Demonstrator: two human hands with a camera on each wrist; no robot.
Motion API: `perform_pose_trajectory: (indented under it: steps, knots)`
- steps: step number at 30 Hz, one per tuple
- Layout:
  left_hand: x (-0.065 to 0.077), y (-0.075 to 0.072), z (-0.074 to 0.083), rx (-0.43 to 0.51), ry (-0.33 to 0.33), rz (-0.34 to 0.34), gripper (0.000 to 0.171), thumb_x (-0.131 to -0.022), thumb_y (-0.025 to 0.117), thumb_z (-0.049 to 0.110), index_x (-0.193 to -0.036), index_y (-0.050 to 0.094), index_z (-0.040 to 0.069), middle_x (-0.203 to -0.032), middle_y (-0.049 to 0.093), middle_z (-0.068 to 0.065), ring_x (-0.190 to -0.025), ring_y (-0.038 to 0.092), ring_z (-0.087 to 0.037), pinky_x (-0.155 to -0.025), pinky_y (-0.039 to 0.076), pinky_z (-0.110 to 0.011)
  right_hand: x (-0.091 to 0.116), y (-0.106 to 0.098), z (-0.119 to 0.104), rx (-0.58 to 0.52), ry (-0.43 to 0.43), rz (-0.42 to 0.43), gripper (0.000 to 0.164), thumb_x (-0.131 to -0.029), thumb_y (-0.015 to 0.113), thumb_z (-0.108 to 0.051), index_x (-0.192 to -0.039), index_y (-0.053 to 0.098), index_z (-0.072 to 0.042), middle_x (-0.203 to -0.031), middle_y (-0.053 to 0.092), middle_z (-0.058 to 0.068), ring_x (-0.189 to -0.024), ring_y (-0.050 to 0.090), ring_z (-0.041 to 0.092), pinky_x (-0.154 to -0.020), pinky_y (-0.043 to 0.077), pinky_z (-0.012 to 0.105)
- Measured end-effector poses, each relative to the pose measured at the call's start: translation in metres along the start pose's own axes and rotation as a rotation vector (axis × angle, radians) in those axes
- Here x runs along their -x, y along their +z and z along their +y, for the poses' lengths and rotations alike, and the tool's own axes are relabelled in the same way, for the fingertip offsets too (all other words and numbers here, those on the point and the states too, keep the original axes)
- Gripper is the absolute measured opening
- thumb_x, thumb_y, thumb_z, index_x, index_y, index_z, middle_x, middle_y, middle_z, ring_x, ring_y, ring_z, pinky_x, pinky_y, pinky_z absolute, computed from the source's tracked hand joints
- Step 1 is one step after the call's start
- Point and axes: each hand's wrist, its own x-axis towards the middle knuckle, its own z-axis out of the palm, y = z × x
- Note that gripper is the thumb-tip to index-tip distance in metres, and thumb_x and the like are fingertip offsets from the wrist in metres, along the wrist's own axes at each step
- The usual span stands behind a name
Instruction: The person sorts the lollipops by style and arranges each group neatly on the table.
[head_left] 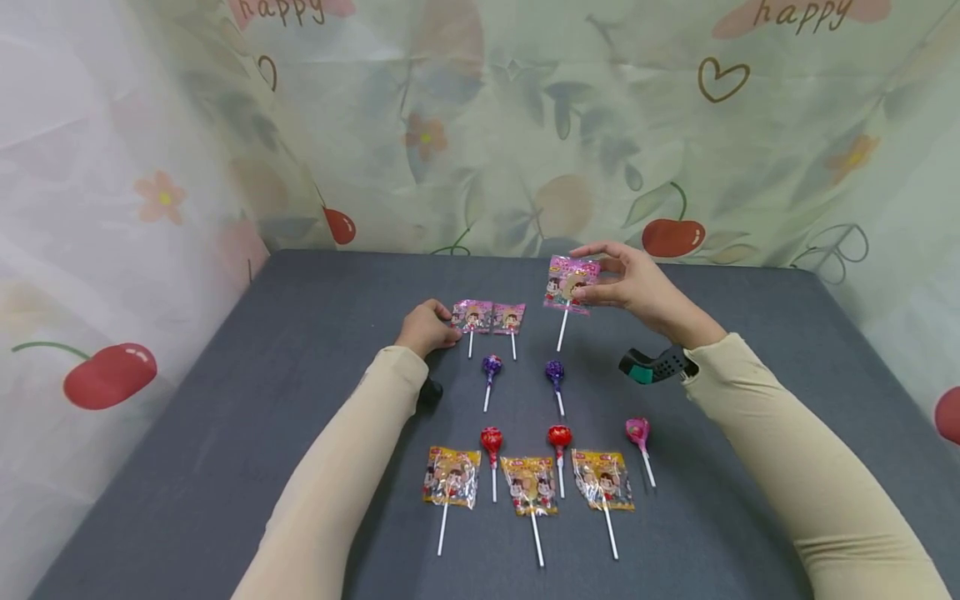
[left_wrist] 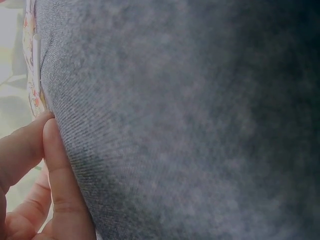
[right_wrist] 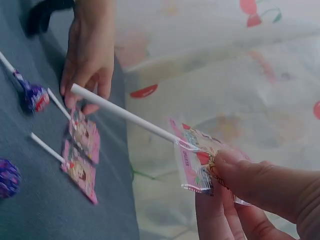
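Observation:
My right hand (head_left: 633, 287) holds a lollipop in a flat pink wrapper (head_left: 562, 275) above the far part of the table, pinched between thumb and fingers. Its white stick (right_wrist: 125, 115) points down in the head view. At the far middle, my left hand (head_left: 429, 327) pinches the left edge of another pink-wrapped lollipop (head_left: 472, 317) lying on the table. Thumb and finger (left_wrist: 60, 165) meet at that edge in the left wrist view. Right beside it lies one more pink-wrapped lollipop (head_left: 508, 318), its stick toward me.
Nearer lie two purple ball lollipops (head_left: 555, 372), two red ones (head_left: 491, 439) and a pink one (head_left: 637, 431). Three yellow-wrapped lollipops (head_left: 532, 485) form the front row on the dark grey table (head_left: 225, 467). A printed curtain (head_left: 495, 125) hangs behind the table.

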Motion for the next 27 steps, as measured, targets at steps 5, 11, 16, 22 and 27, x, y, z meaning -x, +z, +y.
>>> perform_pose_trajectory:
  steps: [5,11,16,22,27]
  knots:
    - [-0.001,0.000,0.000,0.015,-0.002,-0.005,0.036,-0.080,0.074,-0.006,-0.107,0.053,0.003,-0.093,0.050,-0.011,-0.062,0.057,-0.010,-0.059,0.053,-0.020,-0.026,-0.001,0.005,-0.025,0.071,-0.033,0.055,-0.088,0.067,0.000,-0.139,0.046,-0.007,-0.126,0.049,0.018,-0.088,0.066,0.012,-0.083,0.055,0.031]
    - [-0.001,0.000,0.000,0.016,0.005,-0.004,0.036,-0.080,0.073,-0.007,-0.108,0.053,0.003,-0.093,0.050,-0.011,-0.062,0.057,-0.011,-0.060,0.054,-0.021,-0.052,0.001,0.024,0.041,0.122,-0.044,0.054,-0.088,0.066,0.003,-0.138,0.046,-0.001,-0.114,0.057,0.019,-0.083,0.065,0.012,-0.083,0.056,0.033]
    - [-0.001,-0.001,0.001,0.002,0.000,-0.001,0.035,-0.080,0.074,-0.005,-0.108,0.053,0.004,-0.094,0.052,-0.011,-0.062,0.057,-0.010,-0.059,0.052,-0.020,-0.063,0.010,0.039,0.114,0.170,-0.024,0.053,-0.086,0.070,-0.001,-0.135,0.049,0.000,-0.084,0.069,0.003,-0.074,0.063,0.010,-0.077,0.054,0.031]
    - [0.000,-0.001,0.000,-0.014,0.002,-0.003,0.035,-0.081,0.075,-0.003,-0.108,0.053,0.004,-0.095,0.053,-0.012,-0.062,0.058,-0.010,-0.060,0.052,-0.021,-0.070,0.021,0.055,0.105,0.231,-0.020,0.050,-0.085,0.071,0.000,-0.132,0.052,0.002,-0.070,0.064,-0.003,-0.067,0.061,0.008,-0.075,0.055,0.032]
    - [0.001,-0.002,0.001,-0.012,0.002,-0.004,0.036,-0.081,0.074,-0.003,-0.109,0.053,0.004,-0.096,0.053,-0.012,-0.063,0.058,-0.010,-0.063,0.053,-0.022,-0.073,0.026,0.068,0.096,0.288,-0.006,0.049,-0.085,0.070,0.002,-0.131,0.053,0.002,-0.070,0.063,-0.002,-0.065,0.061,0.007,-0.069,0.055,0.027]
